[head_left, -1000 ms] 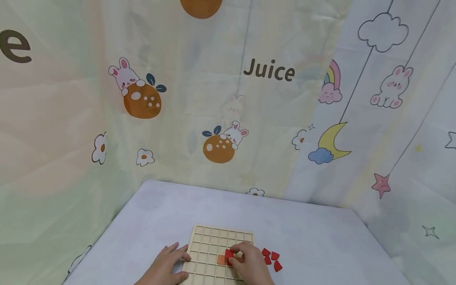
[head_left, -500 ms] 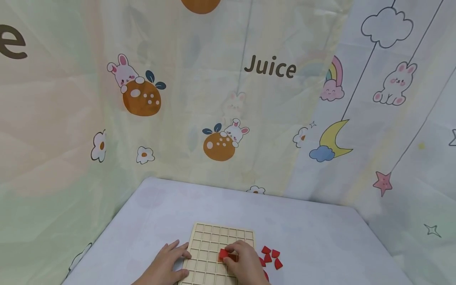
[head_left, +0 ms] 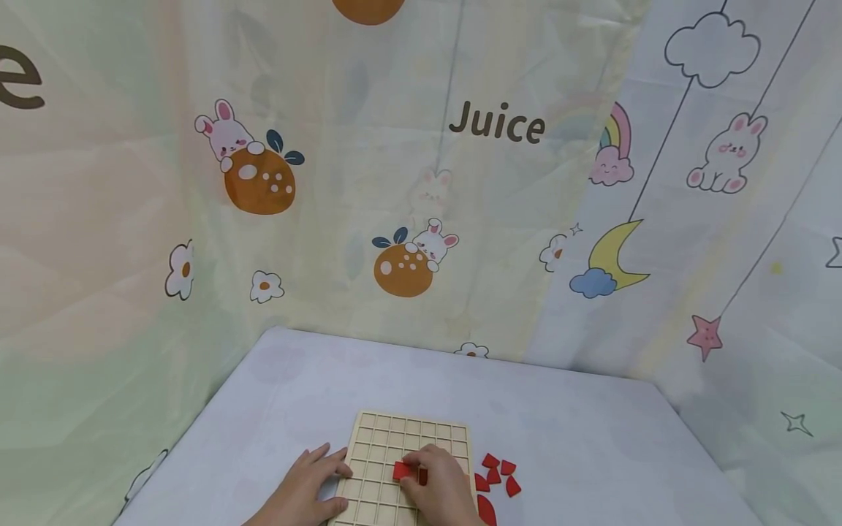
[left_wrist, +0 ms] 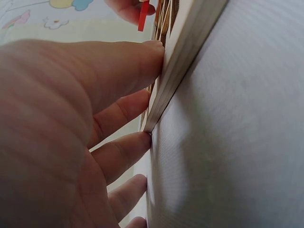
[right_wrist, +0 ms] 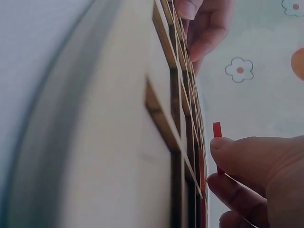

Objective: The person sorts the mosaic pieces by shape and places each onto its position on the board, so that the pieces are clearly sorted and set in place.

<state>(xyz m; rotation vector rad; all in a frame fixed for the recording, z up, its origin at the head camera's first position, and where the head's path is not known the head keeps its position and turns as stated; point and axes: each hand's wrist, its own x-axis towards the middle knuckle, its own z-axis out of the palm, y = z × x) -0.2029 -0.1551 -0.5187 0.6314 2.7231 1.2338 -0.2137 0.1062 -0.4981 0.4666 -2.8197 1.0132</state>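
Observation:
A pale wooden grid board lies on the table. My right hand pinches a red square tile between thumb and fingertips over the middle of the board. In the right wrist view the tile appears edge-on, close over the grid. Another red piece shows past the fingers of this hand. My left hand rests at the board's left edge with fingers spread. The left wrist view shows its thumb on the rim and other fingertips along the side.
Several loose red pieces with curved edges lie right of the board. A larger red curved piece lies nearer, by the board's right edge. Printed fabric walls stand behind and beside the white-covered table.
My right hand has moved left across the board with the red tile, and more red pieces show at the board's right edge. The orange square seen earlier is now covered. The left hand stays put.

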